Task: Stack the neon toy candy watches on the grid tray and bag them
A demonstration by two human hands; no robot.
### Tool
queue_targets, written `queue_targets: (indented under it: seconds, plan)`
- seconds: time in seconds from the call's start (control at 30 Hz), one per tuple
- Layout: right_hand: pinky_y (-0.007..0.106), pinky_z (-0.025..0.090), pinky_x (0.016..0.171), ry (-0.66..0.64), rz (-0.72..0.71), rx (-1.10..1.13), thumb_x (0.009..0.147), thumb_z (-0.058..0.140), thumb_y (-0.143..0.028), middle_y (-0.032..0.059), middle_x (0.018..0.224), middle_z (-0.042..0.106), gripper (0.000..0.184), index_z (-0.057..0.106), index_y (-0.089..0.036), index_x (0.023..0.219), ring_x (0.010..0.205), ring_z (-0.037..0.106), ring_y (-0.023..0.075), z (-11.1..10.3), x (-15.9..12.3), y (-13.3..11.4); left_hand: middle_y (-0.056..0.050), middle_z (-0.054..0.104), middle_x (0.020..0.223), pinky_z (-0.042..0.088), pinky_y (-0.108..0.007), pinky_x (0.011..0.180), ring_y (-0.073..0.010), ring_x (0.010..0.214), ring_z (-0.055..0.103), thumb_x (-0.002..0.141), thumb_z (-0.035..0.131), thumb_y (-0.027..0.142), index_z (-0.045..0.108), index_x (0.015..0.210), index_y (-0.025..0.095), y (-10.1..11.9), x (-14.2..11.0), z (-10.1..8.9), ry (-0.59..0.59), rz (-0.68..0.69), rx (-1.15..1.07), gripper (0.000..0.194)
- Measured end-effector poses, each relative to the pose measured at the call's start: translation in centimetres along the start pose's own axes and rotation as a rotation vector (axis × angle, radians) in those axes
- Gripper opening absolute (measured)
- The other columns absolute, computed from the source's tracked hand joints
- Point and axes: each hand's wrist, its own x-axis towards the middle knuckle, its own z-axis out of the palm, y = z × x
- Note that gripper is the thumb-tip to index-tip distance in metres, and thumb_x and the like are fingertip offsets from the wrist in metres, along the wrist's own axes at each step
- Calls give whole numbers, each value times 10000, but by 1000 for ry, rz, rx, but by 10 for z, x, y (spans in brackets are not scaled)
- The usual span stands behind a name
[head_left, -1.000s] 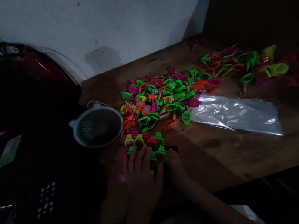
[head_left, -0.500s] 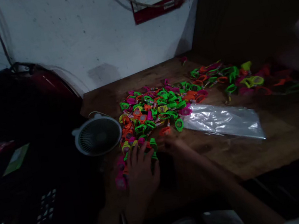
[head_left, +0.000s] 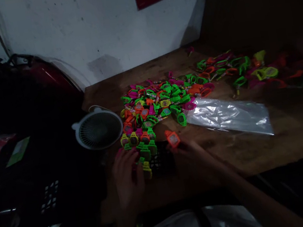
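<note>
Neon toy watches lie in a large pile [head_left: 161, 100] on the wooden table. My right hand [head_left: 194, 154] pinches an orange toy watch [head_left: 173, 139], its face turned up, in front of the pile. Several green and yellow toy watches [head_left: 144, 153] sit in rows on a black tray with a perforated pattern [head_left: 161, 160]. My left hand [head_left: 128, 173] is at the left side of these rows, its fingers curled over a pink toy watch [head_left: 132, 153] that is partly hidden. Dim light and blur obscure the fingertips.
A small round fan [head_left: 98, 129] stands left of the pile. Clear plastic bags [head_left: 231, 116] lie to the right. More toy watches [head_left: 264, 72] spread toward the dark right side. A wall [head_left: 126, 29] bounds the table's back; dark bags [head_left: 22, 99] stand at left.
My left hand has moved left off the watch rows, uncovering several watches. My right hand, earlier blurred near the pile, now holds up an orange toy watch. The view has tilted down slightly.
</note>
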Motion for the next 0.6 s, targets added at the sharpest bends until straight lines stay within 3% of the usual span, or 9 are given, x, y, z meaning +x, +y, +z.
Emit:
queue_targets:
  seconds: [0.1, 0.23, 0.37, 0.6]
  plan:
    - [299, 490, 695, -47, 144, 360, 743, 661, -303, 38, 821, 684, 196, 664, -164, 882, 760, 616, 202, 47, -24, -5, -75, 590, 1249, 241, -561, 1100, -255, 1302, 397, 867, 513, 193, 517, 1175, 224, -1, -11, 8, -69, 54, 109, 310]
    - [311, 489, 677, 170, 189, 350, 710, 637, -295, 57, 811, 692, 200, 654, -152, 849, 735, 623, 217, 98, -32, -2, -73, 578, 1279, 150, -571, 1130, -232, 1339, 358, 883, 481, 162, 478, 1229, 223, 1, -21, 17, -89, 65, 122, 351]
    - [294, 486, 654, 320, 121, 179, 783, 575, -288, 66, 818, 683, 173, 647, -159, 873, 726, 623, 208, 111, -34, 3, -87, 572, 1291, 122, -569, 1130, -228, 1339, 361, 887, 465, 148, 478, 1227, 201, 1, -26, 18, -88, 78, 131, 345]
    - [273, 497, 751, 234, 16, -42, 894, 434, -178, 69, 957, 673, 238, 633, -193, 1024, 835, 624, 175, 124, -32, 5, -87, 577, 1291, 209, -570, 1106, -294, 1285, 415, 840, 582, 282, 490, 1253, 163, 9, -3, 19, -73, 153, 216, 440]
